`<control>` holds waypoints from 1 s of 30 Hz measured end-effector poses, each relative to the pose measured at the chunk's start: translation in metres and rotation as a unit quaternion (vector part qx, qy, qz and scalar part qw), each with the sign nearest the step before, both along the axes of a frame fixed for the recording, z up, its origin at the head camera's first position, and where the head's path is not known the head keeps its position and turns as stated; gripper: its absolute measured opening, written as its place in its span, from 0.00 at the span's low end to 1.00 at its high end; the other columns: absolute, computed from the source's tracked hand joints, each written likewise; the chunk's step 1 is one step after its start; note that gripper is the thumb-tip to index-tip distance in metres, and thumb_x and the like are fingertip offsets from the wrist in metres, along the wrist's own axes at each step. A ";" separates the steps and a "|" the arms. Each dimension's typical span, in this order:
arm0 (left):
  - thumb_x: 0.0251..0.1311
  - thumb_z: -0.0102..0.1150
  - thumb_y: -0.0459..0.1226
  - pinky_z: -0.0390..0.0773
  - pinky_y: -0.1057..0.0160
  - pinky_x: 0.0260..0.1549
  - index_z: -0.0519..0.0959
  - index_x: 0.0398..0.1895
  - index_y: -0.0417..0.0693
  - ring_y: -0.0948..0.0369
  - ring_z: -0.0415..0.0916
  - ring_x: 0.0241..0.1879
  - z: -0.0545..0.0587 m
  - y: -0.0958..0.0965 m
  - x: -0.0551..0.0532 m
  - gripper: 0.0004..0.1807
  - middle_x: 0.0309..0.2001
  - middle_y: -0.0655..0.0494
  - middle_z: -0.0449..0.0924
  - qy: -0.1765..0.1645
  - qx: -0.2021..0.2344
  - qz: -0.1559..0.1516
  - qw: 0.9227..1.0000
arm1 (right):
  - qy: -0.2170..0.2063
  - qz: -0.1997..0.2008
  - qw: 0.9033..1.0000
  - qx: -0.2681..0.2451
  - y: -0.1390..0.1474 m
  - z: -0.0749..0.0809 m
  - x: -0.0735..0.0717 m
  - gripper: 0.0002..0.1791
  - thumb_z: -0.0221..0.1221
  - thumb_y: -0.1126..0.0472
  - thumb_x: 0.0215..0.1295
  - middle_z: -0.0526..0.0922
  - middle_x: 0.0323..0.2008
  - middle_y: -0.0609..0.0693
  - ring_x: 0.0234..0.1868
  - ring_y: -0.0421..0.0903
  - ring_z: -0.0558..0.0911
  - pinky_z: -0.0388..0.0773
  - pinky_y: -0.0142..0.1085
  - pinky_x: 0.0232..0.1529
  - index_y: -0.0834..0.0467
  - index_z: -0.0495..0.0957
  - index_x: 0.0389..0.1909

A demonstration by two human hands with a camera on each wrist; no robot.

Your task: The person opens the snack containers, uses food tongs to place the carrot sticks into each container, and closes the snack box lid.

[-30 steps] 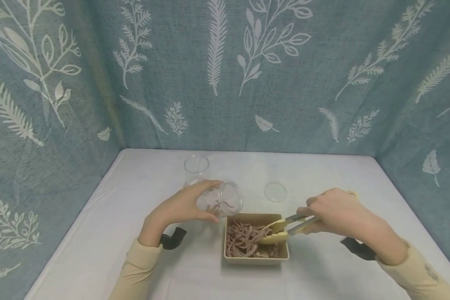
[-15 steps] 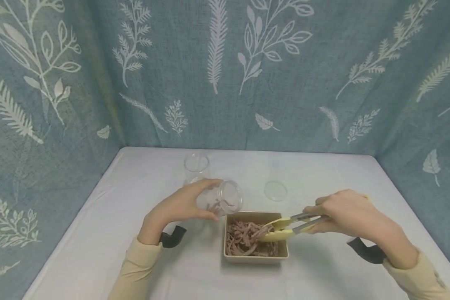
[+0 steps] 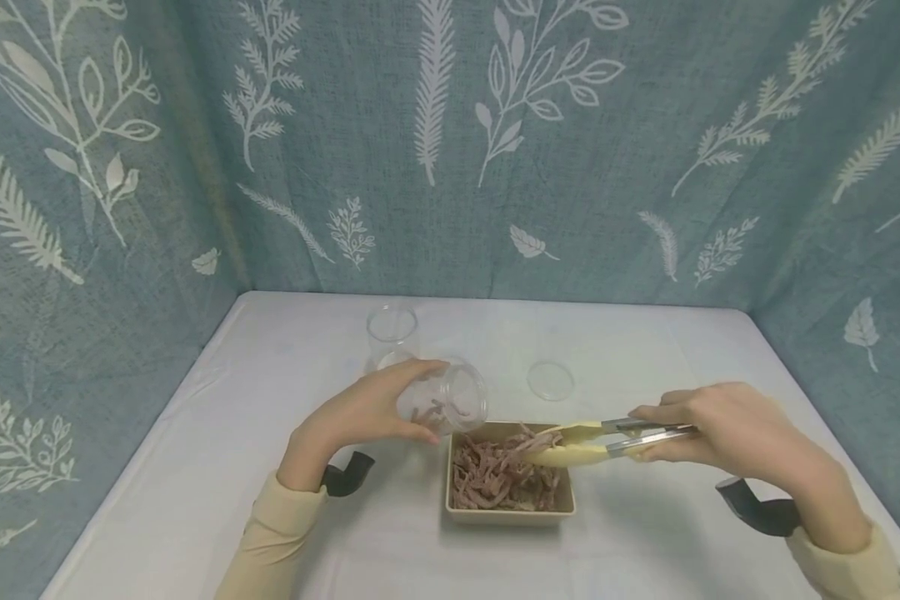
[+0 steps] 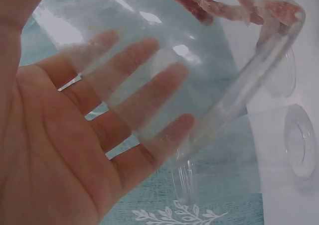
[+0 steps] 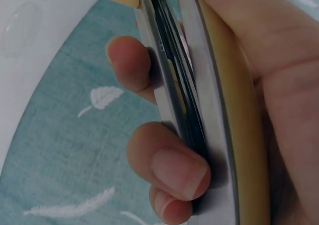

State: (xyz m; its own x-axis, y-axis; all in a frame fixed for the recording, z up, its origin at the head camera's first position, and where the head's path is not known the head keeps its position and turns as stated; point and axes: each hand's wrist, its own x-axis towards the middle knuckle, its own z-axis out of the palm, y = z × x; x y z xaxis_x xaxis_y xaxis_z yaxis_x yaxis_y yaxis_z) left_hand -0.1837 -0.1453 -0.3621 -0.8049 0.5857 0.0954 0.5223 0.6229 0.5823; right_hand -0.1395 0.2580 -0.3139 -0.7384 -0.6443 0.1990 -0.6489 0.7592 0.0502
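In the head view my left hand (image 3: pixel 367 404) grips a clear plastic jar (image 3: pixel 467 396), tipped on its side with its mouth toward the right. A few brownish-pink meat strips (image 4: pixel 224 8) lie inside it, plain in the left wrist view. My right hand (image 3: pixel 742 429) squeezes metal tongs (image 3: pixel 648 440) with yellow tips. Those tips pinch a bunch of shredded meat (image 3: pixel 521 446) over the beige rectangular box (image 3: pixel 510 518). More meat strips (image 3: pixel 487 479) fill the box. Fingers wrap the tongs' arms (image 5: pixel 214 100) in the right wrist view.
Behind the left hand stands another clear jar (image 3: pixel 392 327). A round clear lid (image 3: pixel 551 381) lies on the white tablecloth (image 3: pixel 645 350) beyond the box. A blue-green curtain (image 3: pixel 390 150) with white leaf prints encloses the back and sides.
My right hand has drawn to the right, and the tongs' tips have risen and closed closer together with meat strips between them. The left hand and tilted jar have barely moved.
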 end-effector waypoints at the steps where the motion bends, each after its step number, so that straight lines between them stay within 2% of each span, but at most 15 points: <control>1: 0.40 0.71 0.53 0.63 0.50 0.62 0.62 0.67 0.48 0.52 0.63 0.63 0.001 0.000 0.001 0.49 0.65 0.51 0.65 0.000 -0.001 -0.001 1.000 | 0.001 0.002 1.000 -0.006 0.001 0.000 0.000 0.20 0.61 0.33 0.48 0.70 0.23 0.24 0.17 0.25 0.59 0.58 0.24 0.16 0.38 0.83 0.40; 4: 0.39 0.71 0.53 0.63 0.50 0.63 0.62 0.67 0.48 0.52 0.63 0.64 0.002 0.002 0.002 0.49 0.65 0.53 0.65 0.003 -0.005 -0.003 1.000 | 0.007 0.005 1.000 -0.020 0.005 0.000 0.000 0.21 0.63 0.35 0.46 0.69 0.22 0.24 0.16 0.25 0.58 0.58 0.23 0.17 0.39 0.83 0.40; 10: 0.38 0.71 0.54 0.62 0.53 0.64 0.63 0.66 0.50 0.54 0.62 0.64 0.003 0.006 0.005 0.49 0.65 0.56 0.65 0.007 -0.017 -0.001 1.000 | 0.023 0.013 0.998 -0.050 0.008 0.006 -0.001 0.21 0.66 0.39 0.45 0.74 0.25 0.25 0.18 0.25 0.60 0.60 0.23 0.18 0.43 0.84 0.41; 19: 0.37 0.70 0.57 0.60 0.53 0.65 0.63 0.66 0.49 0.54 0.61 0.64 0.006 0.011 0.012 0.50 0.65 0.56 0.65 0.026 -0.026 -0.019 0.999 | 0.061 0.026 0.995 -0.078 0.002 0.018 -0.006 0.21 0.69 0.43 0.42 0.69 0.23 0.24 0.17 0.26 0.59 0.56 0.21 0.18 0.42 0.84 0.41; 24: 0.36 0.67 0.62 0.63 0.54 0.63 0.63 0.66 0.52 0.56 0.64 0.62 0.008 0.016 0.016 0.51 0.63 0.58 0.67 0.069 -0.044 -0.029 0.996 | 0.054 0.034 0.996 -0.067 -0.007 0.019 -0.010 0.21 0.67 0.41 0.45 0.70 0.24 0.24 0.18 0.26 0.60 0.58 0.22 0.18 0.41 0.83 0.42; 30: 0.36 0.65 0.64 0.70 0.54 0.55 0.66 0.64 0.52 0.59 0.69 0.56 0.013 0.023 0.021 0.50 0.59 0.57 0.71 0.134 -0.062 -0.037 0.988 | 0.051 0.048 0.995 -0.066 -0.019 0.017 -0.013 0.21 0.66 0.39 0.45 0.67 0.21 0.25 0.17 0.25 0.59 0.57 0.22 0.17 0.41 0.83 0.42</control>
State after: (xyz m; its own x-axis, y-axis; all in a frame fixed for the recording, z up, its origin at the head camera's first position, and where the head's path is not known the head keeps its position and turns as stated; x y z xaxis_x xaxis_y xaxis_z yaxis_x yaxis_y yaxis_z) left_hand -0.1623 -0.1220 -0.3495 -0.7152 0.6625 0.2228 0.6940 0.6350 0.3393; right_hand -0.1527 0.2386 -0.2973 -0.6456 -0.6743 0.3584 -0.7158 0.6979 0.0236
